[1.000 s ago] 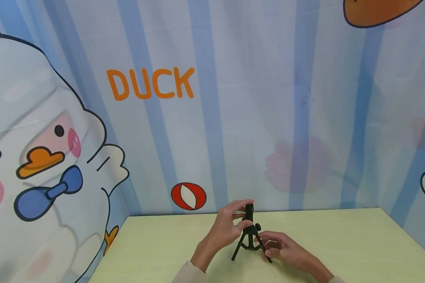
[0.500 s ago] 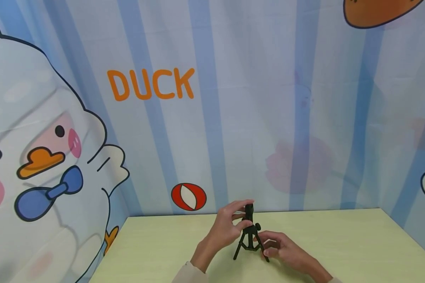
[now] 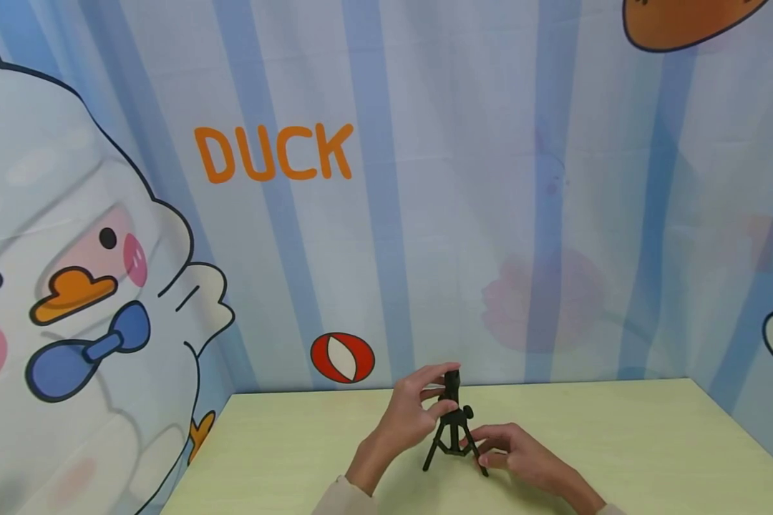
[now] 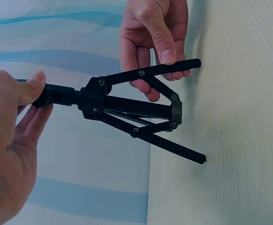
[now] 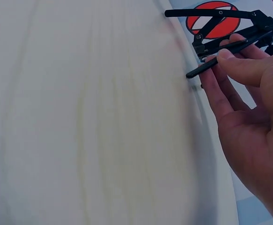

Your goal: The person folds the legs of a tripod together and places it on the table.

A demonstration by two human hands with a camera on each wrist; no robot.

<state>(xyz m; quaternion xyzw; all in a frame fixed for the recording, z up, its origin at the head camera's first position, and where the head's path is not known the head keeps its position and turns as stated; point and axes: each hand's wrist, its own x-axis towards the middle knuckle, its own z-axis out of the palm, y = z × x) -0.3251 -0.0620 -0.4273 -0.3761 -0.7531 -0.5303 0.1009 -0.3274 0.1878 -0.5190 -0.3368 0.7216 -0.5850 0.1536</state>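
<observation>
A small black tripod (image 3: 454, 438) stands upright close over the table, its legs partly spread and joined by braces to the centre column (image 4: 136, 107). My left hand (image 3: 410, 413) grips its top, thumb on the near side and fingers reaching over the head. Low on the right, my right hand (image 3: 524, 456) pinches one leg. The left wrist view shows that thumb pressed on the leg (image 4: 173, 67) with fingers behind it. Another leg (image 4: 173, 147) extends free of both hands. In the right wrist view, the tripod's head is cut off by the frame edge.
The pale yellow table (image 3: 618, 436) extends to both sides of the hands. Behind it hangs a blue-striped curtain (image 3: 457, 214) printed with a large duck (image 3: 90, 179), the word DUCK and a red ball (image 3: 361, 357).
The tripod's legs have drawn slightly inward, with the right hand's thumb shifting a little left along with the leg. The left hand stays nearly still on the top.
</observation>
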